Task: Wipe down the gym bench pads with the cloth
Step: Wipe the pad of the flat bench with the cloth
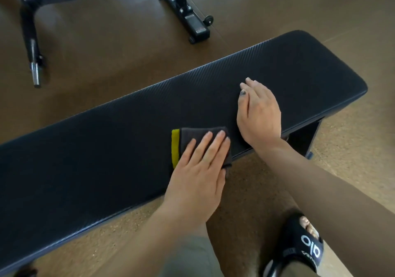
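A long black textured bench pad [106, 148] runs from lower left to upper right across the view. A folded dark grey cloth [188, 136] with a yellow stripe on its left edge lies on the pad near its front edge. My left hand [198, 169] presses flat on the cloth with straight fingers. To the right, my right hand [258, 112] rests flat on the bare pad, fingers straight and pointing away from me.
A second black bench frame [183, 9] with small wheels and a bent tube leg [32, 48] stands on the brown floor behind. My foot in a black slide sandal [303, 249] is at the lower right, close to the bench's leg [307, 137].
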A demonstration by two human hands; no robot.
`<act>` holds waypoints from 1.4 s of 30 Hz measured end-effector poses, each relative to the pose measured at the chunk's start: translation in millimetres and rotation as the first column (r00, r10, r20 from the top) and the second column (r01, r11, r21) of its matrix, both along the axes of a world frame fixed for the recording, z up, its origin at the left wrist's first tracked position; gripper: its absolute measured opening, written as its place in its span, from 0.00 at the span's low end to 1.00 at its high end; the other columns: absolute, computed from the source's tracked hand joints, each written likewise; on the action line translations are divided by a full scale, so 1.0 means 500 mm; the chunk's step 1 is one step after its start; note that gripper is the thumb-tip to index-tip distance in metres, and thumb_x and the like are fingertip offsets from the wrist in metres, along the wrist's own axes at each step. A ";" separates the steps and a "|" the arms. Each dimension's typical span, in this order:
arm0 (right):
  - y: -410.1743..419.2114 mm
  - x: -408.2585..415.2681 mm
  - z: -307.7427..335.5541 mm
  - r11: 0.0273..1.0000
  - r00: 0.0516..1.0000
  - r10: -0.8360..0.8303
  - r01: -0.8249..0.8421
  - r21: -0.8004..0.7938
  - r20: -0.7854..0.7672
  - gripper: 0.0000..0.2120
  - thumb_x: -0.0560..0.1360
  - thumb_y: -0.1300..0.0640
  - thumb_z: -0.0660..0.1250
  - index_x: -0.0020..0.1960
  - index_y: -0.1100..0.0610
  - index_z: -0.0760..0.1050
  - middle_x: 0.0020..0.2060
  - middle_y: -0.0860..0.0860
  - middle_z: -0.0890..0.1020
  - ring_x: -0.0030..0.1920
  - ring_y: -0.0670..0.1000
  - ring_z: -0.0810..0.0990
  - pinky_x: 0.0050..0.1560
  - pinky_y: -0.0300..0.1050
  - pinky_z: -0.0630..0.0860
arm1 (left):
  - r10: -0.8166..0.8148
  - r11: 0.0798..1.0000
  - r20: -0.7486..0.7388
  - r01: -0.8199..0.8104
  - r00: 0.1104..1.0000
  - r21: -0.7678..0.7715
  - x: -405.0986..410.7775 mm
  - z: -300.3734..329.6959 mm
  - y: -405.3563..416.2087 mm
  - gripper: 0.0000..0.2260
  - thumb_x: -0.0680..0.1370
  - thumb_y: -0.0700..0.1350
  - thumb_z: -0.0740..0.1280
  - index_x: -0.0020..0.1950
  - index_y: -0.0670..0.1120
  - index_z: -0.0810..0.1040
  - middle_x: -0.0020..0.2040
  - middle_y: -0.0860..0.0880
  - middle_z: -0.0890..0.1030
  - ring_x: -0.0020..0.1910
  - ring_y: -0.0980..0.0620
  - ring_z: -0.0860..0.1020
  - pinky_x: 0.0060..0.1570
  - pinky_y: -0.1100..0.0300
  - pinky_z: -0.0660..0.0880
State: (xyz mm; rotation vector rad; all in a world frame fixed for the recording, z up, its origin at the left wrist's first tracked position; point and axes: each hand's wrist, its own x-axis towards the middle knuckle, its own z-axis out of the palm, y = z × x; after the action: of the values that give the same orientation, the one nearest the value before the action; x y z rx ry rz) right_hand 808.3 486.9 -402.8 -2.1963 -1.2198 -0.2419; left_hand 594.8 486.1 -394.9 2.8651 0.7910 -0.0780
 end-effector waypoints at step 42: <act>-0.129 0.317 0.006 0.922 0.988 0.145 -0.118 -0.370 0.046 0.34 0.83 0.41 0.37 0.79 0.55 0.66 0.79 0.60 0.65 0.80 0.62 0.60 0.81 0.60 0.54 | 0.467 0.884 -0.039 -0.467 0.884 0.011 0.293 0.013 -0.082 0.26 0.81 0.61 0.30 0.79 0.58 0.32 0.82 0.59 0.37 0.80 0.58 0.33 0.75 0.60 0.28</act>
State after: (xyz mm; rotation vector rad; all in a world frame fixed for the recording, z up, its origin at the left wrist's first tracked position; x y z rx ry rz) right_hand 967.0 422.3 -399.6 -2.4210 -1.5510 -0.0384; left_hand 741.4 445.1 -388.5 2.5922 1.4636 -0.0726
